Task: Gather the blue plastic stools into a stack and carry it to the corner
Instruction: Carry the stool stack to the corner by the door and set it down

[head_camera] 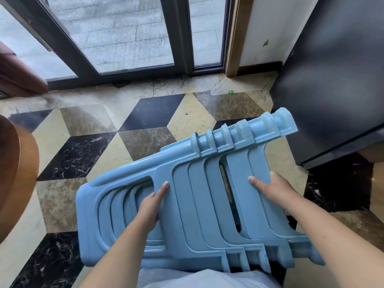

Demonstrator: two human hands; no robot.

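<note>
A stack of several nested blue plastic stools (193,196) lies on its side in the air in front of my waist, seats to the left and legs pointing right. My left hand (152,202) grips the stack through the arched side opening near the seats, fingers curled inside. My right hand (270,187) clasps a leg panel farther right, thumb on top. Both hands carry the stack above the patterned floor.
A dark cabinet (332,84) stands at the right, beside a wall corner with a wooden door frame (236,36). Glass doors with dark frames (124,36) run across the back. A round wooden table edge (18,163) is at the left. A reddish seat (16,73) sits far left.
</note>
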